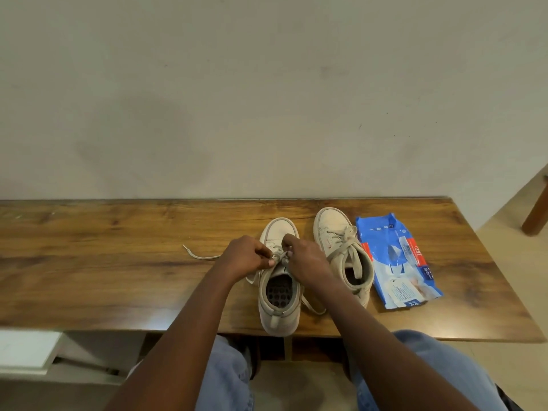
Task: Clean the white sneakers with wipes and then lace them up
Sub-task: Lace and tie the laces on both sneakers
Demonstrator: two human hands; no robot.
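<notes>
I have both hands over the nearer sneaker (278,310). It stands on the wooden table (103,262) with its heel right at the near edge and its toe toward the wall. My left hand (244,256) pinches the lace (280,256) between thumb and curled fingers just above the tongue. My right hand (305,259) has its fingertips curled onto the same lace from the other side, and the two hands nearly touch.

I judge this to be the lacing step, somewhere partway up the eyelets, though my fingers hide which holes are filled. One loose end (201,256) trails off to the left across the table, and another loops out on the right beside the shoe.

To do this well, I would draw both sides to an even length and lay the lace flat with no twist before feeding the tip through the next hole. I would also steady the shoe so it does not slip off the edge.

The second sneaker (341,247) stands just to the right with lace through its eyelets and the ends falling loose into the opening. Right beside it lies a blue pack of wipes (397,262), flat and crumpled.

The table is dark grained wood set against a plain pale wall (267,84) with faint smudges. Blue jeans (228,375) show below the edge. At the right there is pale floor and a brown furniture leg (536,212) at the far edge of the view.
</notes>
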